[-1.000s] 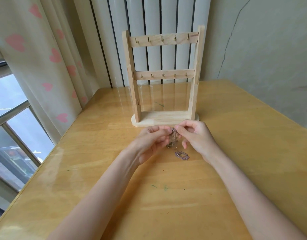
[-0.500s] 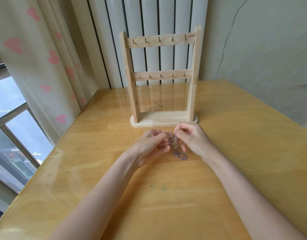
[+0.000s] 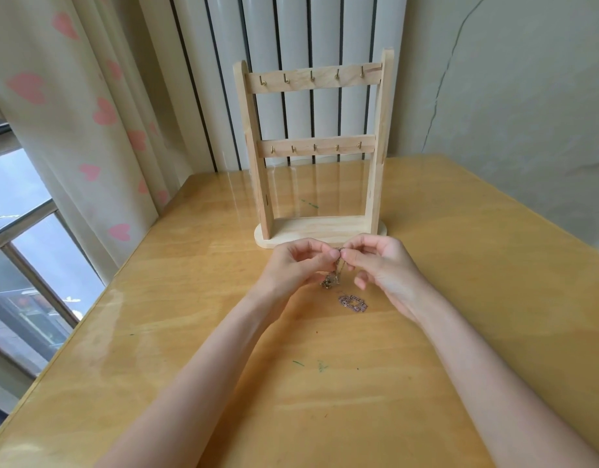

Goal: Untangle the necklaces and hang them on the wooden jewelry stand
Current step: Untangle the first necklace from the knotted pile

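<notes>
We're early in this one: every hook on the wooden stand (image 3: pixel 313 153) is bare, so nothing is hung yet. Our left hand (image 3: pixel 296 265) and right hand (image 3: pixel 384 268) meet just in front of the stand's base, fingers pressed together, pinching the same tangle of necklaces (image 3: pixel 335 275) at its top. A small gold clump dangles below the pinch, and a pinkish pendant (image 3: pixel 352 303) lies on the table (image 3: pixel 325 383) just beneath. How many chains are in there? We can't tell; they're too fine. Counting the rest: one stand, two rails, five hooks on each, ten in all. Untangling and all the hanging remain.
</notes>
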The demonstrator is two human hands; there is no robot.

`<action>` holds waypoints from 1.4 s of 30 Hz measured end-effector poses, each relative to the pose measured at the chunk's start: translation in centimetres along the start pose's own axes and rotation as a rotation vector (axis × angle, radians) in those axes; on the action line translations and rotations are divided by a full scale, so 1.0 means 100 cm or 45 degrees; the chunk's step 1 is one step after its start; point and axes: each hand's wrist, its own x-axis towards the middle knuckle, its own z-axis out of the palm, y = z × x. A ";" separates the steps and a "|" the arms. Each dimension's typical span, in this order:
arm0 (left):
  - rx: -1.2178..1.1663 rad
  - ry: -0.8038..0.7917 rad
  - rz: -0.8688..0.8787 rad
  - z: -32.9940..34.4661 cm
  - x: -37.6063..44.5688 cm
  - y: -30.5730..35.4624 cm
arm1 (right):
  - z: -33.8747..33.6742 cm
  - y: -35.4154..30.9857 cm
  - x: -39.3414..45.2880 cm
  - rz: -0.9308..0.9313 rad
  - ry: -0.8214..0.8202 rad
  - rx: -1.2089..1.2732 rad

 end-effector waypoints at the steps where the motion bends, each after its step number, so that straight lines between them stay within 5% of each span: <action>1: 0.037 0.016 0.007 0.001 0.000 0.000 | -0.001 0.001 0.000 0.004 0.000 -0.010; 11: 0.588 0.221 0.339 0.008 0.005 -0.008 | 0.003 0.005 0.002 -0.159 0.102 -0.483; 24: 0.246 -0.035 0.045 0.000 0.000 -0.003 | -0.001 0.003 0.002 -0.112 -0.017 -0.392; 37: 0.330 -0.002 0.134 0.006 0.002 -0.004 | 0.001 0.003 0.000 -0.162 -0.026 -0.424; 42: 0.606 0.180 0.356 0.005 0.003 -0.006 | 0.000 0.006 0.002 -0.153 -0.034 -0.479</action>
